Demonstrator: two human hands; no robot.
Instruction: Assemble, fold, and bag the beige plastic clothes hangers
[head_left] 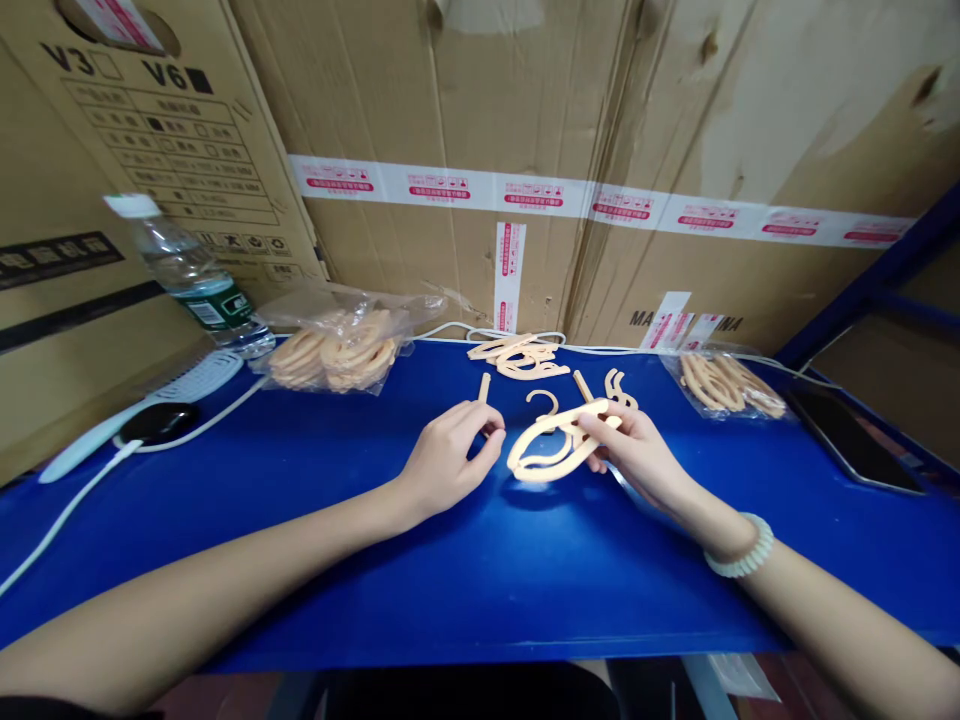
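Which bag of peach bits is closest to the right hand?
The bag on the right, just past the right hand; the other bag lies left, beside the bottle.

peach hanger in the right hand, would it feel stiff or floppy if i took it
The peach hanger is probably stiff: its curved bars hold their shape beyond the right hand. It is likely light, being made of slim strips. The bars might pivot, as they seem to meet at one end.
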